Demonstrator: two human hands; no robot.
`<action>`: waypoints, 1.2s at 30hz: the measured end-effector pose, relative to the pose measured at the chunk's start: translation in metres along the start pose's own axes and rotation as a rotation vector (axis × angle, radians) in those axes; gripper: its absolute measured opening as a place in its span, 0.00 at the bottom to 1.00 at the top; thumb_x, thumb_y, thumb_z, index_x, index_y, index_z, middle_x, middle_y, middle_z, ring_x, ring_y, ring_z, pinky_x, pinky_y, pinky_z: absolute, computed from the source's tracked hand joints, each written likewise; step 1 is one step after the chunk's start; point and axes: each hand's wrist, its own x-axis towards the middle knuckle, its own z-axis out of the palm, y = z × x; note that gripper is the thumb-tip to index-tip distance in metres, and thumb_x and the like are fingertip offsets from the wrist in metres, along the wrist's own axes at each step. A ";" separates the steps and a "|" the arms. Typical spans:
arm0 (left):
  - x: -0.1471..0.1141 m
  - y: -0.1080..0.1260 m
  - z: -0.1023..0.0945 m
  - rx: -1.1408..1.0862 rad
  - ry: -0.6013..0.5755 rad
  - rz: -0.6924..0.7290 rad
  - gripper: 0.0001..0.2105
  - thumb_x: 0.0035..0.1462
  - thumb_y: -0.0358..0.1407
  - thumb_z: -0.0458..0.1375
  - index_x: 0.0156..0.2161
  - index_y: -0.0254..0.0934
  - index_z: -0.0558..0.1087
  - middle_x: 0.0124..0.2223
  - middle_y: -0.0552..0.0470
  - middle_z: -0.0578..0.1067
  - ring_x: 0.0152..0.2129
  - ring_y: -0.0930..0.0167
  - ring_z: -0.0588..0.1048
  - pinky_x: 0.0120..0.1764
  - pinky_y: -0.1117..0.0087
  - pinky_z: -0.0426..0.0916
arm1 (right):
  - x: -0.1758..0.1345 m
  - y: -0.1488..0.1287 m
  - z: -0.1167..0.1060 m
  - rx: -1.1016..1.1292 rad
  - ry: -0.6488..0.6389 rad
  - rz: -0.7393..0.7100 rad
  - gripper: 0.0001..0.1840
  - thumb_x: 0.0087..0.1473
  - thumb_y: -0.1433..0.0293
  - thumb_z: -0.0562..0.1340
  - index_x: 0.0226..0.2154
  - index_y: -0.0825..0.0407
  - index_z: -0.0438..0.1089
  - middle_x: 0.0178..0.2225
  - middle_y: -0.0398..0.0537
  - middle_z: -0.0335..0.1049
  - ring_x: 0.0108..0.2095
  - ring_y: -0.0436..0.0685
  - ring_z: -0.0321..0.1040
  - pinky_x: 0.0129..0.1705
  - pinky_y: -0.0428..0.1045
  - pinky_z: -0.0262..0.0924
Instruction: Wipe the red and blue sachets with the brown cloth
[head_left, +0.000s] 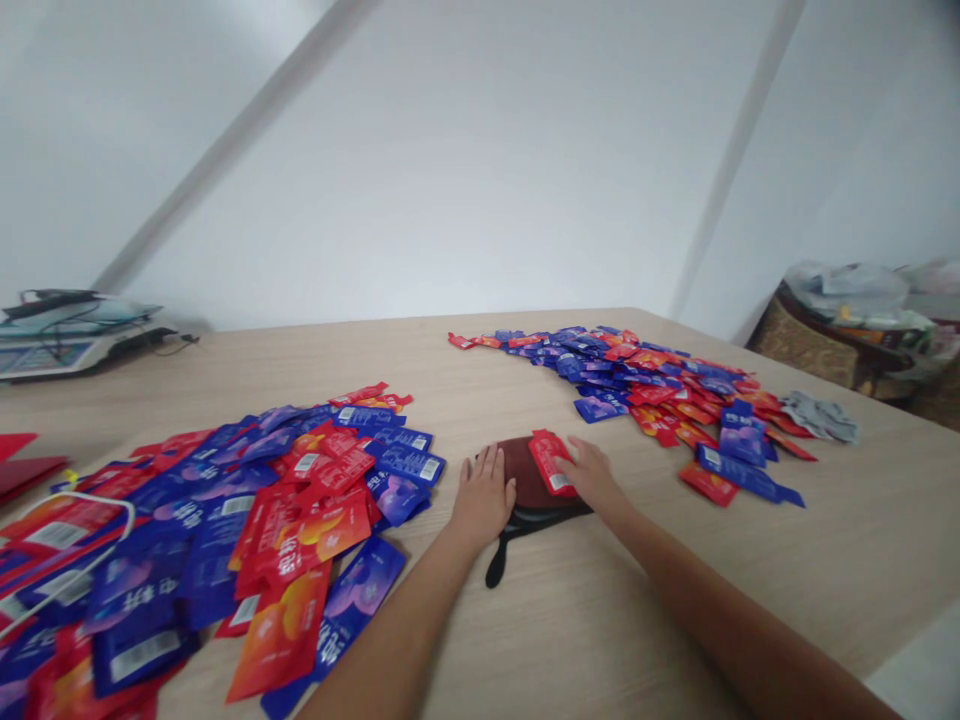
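Observation:
A dark brown zip pouch (521, 485) with a black pull tab lies on the table in front of me. My left hand (482, 497) rests on the pouch's left edge, fingers stretched out and nothing held. Over the right part of the pouch is a red sachet (551, 462) with white print. The fingers and thumb of my right hand (591, 472) are closed at this sachet's right edge; the fingertips are partly hidden.
A large heap of red and blue sachets (300, 500) spreads on the left, another heap (637, 375) at the back right. Beside it lies a grey crumpled cloth (820, 416). A scale (67, 350) stands far left; a chair with bags (847, 320) is beyond the right edge.

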 end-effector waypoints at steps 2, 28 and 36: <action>0.000 0.000 0.002 0.002 0.008 0.008 0.25 0.64 0.41 0.37 0.61 0.30 0.53 0.64 0.42 0.54 0.61 0.64 0.51 0.58 0.55 0.50 | -0.002 0.008 0.013 -0.219 0.036 -0.070 0.27 0.56 0.61 0.50 0.56 0.53 0.58 0.56 0.58 0.60 0.57 0.64 0.54 0.54 0.62 0.51; 0.000 0.003 -0.006 -0.035 0.001 0.002 0.24 0.63 0.40 0.40 0.61 0.32 0.55 0.63 0.42 0.55 0.60 0.63 0.52 0.58 0.54 0.50 | 0.023 -0.051 -0.055 -0.143 -0.260 -0.162 0.15 0.53 0.69 0.54 0.42 0.49 0.70 0.40 0.49 0.75 0.41 0.58 0.71 0.43 0.52 0.62; 0.000 0.000 -0.002 -0.029 0.016 0.011 0.24 0.63 0.40 0.39 0.61 0.29 0.54 0.63 0.41 0.56 0.60 0.63 0.53 0.58 0.54 0.51 | 0.085 -0.071 0.019 0.405 -0.259 -0.144 0.29 0.60 0.58 0.45 0.62 0.50 0.46 0.59 0.52 0.56 0.57 0.55 0.57 0.51 0.53 0.58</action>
